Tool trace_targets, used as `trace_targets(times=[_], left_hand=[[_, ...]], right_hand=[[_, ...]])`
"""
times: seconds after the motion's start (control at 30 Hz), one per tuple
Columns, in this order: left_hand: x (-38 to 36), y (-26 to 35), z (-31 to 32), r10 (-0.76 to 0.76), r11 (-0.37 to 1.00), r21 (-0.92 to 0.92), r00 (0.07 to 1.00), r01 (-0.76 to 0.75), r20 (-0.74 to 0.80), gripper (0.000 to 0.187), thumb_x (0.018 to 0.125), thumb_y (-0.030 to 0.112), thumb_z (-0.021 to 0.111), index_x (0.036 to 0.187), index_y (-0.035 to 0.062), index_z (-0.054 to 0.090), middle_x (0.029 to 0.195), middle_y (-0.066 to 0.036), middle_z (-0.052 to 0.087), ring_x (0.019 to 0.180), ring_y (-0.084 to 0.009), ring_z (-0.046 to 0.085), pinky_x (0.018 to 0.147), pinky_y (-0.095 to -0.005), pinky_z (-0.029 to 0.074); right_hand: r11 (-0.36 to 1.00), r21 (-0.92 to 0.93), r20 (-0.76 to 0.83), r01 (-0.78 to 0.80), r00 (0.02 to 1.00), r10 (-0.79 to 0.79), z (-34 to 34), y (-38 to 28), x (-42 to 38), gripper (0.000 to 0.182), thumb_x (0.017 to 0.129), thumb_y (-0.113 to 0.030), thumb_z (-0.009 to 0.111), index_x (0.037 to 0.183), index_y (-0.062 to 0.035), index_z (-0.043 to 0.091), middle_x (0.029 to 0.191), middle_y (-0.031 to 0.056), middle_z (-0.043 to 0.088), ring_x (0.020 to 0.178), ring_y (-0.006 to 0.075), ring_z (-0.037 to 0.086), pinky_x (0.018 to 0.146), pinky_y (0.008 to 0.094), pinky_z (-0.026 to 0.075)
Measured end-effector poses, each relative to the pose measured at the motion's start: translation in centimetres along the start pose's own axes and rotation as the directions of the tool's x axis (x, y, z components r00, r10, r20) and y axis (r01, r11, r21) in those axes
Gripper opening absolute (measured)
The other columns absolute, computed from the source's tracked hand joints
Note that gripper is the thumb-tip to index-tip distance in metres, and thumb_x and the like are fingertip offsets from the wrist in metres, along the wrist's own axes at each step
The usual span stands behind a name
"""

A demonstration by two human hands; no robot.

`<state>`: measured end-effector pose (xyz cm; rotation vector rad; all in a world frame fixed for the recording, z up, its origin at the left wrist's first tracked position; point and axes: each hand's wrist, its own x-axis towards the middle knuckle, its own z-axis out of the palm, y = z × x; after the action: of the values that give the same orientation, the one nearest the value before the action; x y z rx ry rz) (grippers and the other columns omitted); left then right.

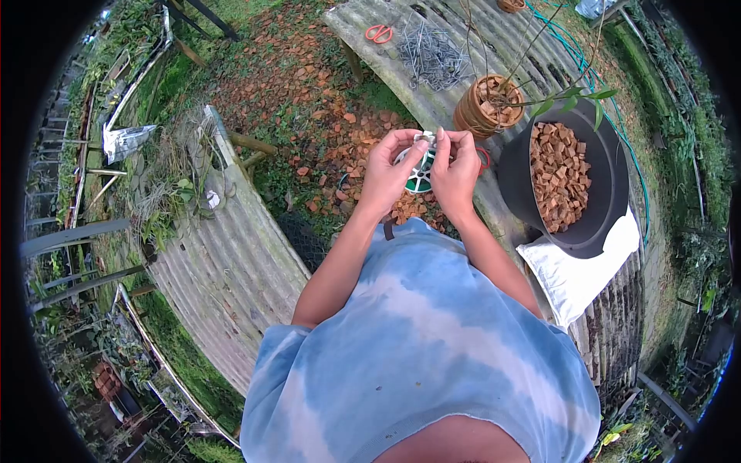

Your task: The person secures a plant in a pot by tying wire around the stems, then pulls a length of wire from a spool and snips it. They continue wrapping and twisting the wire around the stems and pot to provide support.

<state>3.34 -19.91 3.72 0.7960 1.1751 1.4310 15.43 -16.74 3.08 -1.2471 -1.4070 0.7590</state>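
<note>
A round spool of garden twist tie (pixel 419 180), green with a white spoked face, is held upright in front of my body. My left hand (pixel 387 171) grips it from the left, its thumb near the top edge. From the other side, my right hand (pixel 455 171) pinches at the same top edge, where a small pale piece shows between the fingertips. Any tie end there is too small to make out. Just past my right hand stands a clay pot (pixel 469 116) with wood chunks and a thin-stemmed plant. A red loop (pixel 484 160) is partly hidden behind that hand.
On the right corrugated bench (pixel 363 19) lie red-handled scissors (pixel 379 34), a heap of wire pieces (pixel 432 55), a black bucket (pixel 515 181) of brown chunks and a white sack (pixel 575 278). Another corrugated bench (pixel 224 266) is at left. A green hose (pixel 641 181) runs along the far side.
</note>
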Motion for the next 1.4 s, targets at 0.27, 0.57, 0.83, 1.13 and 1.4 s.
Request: trace_targets(times=[0.27,0.57,0.83,1.13,1.4], left_hand=[[-1.3,0.6,-0.8,-0.049,0.995,0.087,0.997,0.054,-0.062,0.038,0.090,0.013,0.083,0.121,0.0011,0.065,0.105,-0.005,0.073,0.090,-0.0087,0.069,0.075,-0.0251,0.057],[0.7,7.2,-6.1,-0.194,0.913,0.400,0.949,0.082,0.249,0.035,0.081,0.012,0.090,0.110,0.0041,0.071,0.096,-0.003,0.076,0.086,-0.0090,0.071,0.076,-0.0262,0.057],[1.2,7.3,-6.5,-0.050,0.937,0.349,0.983,-0.015,0.178,0.079,0.077,0.023,0.094,0.138,-0.0017,0.050,0.127,-0.016,0.066,0.114,-0.0209,0.066,0.095,-0.0352,0.055],[-2.8,2.5,0.8,-0.077,0.955,-0.294,0.988,0.035,-0.133,0.076,0.094,0.024,0.081,0.149,-0.0001,0.034,0.138,-0.019,0.053,0.120,-0.0231,0.061,0.096,-0.0343,0.053],[-0.5,5.0,-0.1,0.075,0.909,-0.399,0.989,-0.120,-0.126,0.025,0.105,0.010,0.063,0.130,0.0051,0.059,0.116,-0.006,0.071,0.096,-0.0114,0.069,0.077,-0.0266,0.056]], right_hand=[[0.952,0.275,0.107,-0.135,0.988,0.110,0.3,-0.2,0.4,0.017,0.107,-0.014,0.061,0.103,0.0030,0.063,0.093,0.0068,0.070,0.083,0.0107,0.068,0.067,0.0268,0.055],[0.883,0.301,0.656,-0.360,0.750,0.082,-1.7,-1.0,2.3,0.028,0.106,-0.020,0.064,0.124,0.0003,0.070,0.096,0.0035,0.073,0.081,0.0069,0.067,0.066,0.0247,0.055],[0.869,0.311,0.581,-0.384,0.801,0.146,-1.1,-2.2,2.8,0.025,0.104,-0.017,0.068,0.119,0.0020,0.071,0.086,0.0025,0.072,0.069,0.0046,0.064,0.059,0.0209,0.052],[0.817,0.528,0.202,-0.232,0.969,0.145,1.4,-2.4,0.9,0.026,0.105,-0.012,0.064,0.123,0.0070,0.062,0.096,0.0067,0.071,0.079,0.0074,0.067,0.069,0.0234,0.056],[0.755,0.571,0.463,-0.324,0.886,0.030,0.5,-3.5,0.8,0.043,0.096,0.004,0.071,0.138,0.0021,0.062,0.103,0.0061,0.073,0.093,0.0099,0.070,0.087,0.0243,0.058]])
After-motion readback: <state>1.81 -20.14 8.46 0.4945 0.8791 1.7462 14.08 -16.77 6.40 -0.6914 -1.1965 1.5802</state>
